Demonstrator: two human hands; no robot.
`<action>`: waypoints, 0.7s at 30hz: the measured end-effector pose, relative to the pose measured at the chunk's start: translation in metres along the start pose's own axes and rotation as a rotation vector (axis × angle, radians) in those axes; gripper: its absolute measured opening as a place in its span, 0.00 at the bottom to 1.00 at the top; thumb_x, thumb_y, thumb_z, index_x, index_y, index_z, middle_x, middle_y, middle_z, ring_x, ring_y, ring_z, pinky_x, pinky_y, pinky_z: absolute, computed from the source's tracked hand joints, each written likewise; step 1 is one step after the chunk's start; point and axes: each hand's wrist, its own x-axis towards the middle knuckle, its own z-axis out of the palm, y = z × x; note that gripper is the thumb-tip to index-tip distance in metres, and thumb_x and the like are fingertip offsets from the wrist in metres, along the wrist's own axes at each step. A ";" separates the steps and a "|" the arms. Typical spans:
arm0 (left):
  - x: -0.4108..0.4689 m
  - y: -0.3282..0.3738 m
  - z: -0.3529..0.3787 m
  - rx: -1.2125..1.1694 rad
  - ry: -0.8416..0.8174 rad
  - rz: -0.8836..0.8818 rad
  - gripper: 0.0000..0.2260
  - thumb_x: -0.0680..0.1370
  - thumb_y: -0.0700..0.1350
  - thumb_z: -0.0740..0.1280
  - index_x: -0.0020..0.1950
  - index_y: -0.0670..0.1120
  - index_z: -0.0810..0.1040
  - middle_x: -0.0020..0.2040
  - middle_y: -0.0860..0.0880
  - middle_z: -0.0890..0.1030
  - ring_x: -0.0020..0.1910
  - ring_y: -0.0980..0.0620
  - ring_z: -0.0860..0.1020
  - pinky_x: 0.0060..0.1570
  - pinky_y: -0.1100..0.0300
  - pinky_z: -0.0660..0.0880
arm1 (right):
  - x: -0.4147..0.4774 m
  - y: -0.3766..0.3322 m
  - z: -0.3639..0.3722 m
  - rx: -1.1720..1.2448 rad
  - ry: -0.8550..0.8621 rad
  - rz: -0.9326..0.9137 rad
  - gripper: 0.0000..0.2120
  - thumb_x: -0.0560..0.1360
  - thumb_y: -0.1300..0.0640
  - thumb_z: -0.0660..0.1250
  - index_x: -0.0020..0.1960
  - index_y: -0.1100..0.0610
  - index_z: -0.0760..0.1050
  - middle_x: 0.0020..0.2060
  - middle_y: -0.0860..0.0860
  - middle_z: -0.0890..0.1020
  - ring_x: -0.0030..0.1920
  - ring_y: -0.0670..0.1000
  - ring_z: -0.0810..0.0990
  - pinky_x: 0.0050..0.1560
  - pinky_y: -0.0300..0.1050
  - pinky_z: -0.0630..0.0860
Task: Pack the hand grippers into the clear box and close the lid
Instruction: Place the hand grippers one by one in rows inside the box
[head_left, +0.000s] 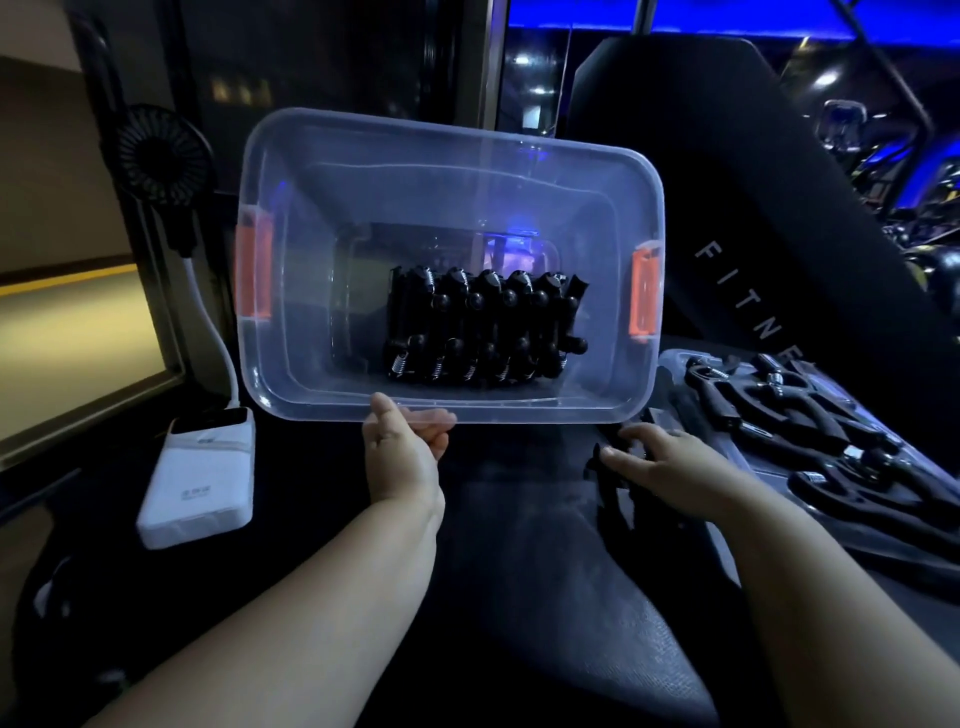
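The clear box (311, 218) with orange latches (253, 273) is tipped up, its opening facing me. My left hand (402, 452) pinches its near rim, thumb inside and fingers underneath. Several black hand grippers (483, 327) with steel springs are packed in a row on the box bottom. My right hand (660, 462) lies low to the right of the box, its fingers curled over a loose black hand gripper (615, 499) on the dark padded bench. More hand grippers (810, 426) lie on the clear lid (670, 359) at the right.
A white power bank (200, 478) lies at the left on the bench, with a white cable going up to a small black fan (161, 158). A dark upright pad marked with letters (748, 291) stands behind the lid. A wall is at the left.
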 end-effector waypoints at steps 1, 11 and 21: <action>0.000 0.000 0.000 0.001 -0.001 0.001 0.16 0.83 0.57 0.48 0.46 0.48 0.68 0.28 0.50 0.81 0.36 0.52 0.80 0.43 0.60 0.74 | -0.001 -0.002 -0.001 -0.037 -0.010 0.012 0.35 0.67 0.26 0.60 0.68 0.44 0.69 0.63 0.53 0.73 0.57 0.53 0.76 0.55 0.46 0.73; 0.002 -0.002 0.000 -0.004 0.002 0.008 0.17 0.83 0.57 0.48 0.47 0.47 0.68 0.28 0.50 0.81 0.36 0.51 0.80 0.42 0.60 0.73 | -0.011 -0.015 -0.005 -0.192 0.061 -0.052 0.39 0.63 0.25 0.65 0.68 0.43 0.70 0.51 0.47 0.78 0.48 0.47 0.75 0.47 0.41 0.71; 0.002 -0.002 0.000 -0.001 -0.008 0.007 0.16 0.83 0.57 0.48 0.47 0.48 0.68 0.28 0.50 0.81 0.36 0.52 0.80 0.42 0.60 0.73 | -0.022 -0.036 -0.001 -0.387 0.075 -0.080 0.42 0.51 0.18 0.60 0.54 0.46 0.73 0.44 0.43 0.77 0.54 0.50 0.77 0.46 0.46 0.74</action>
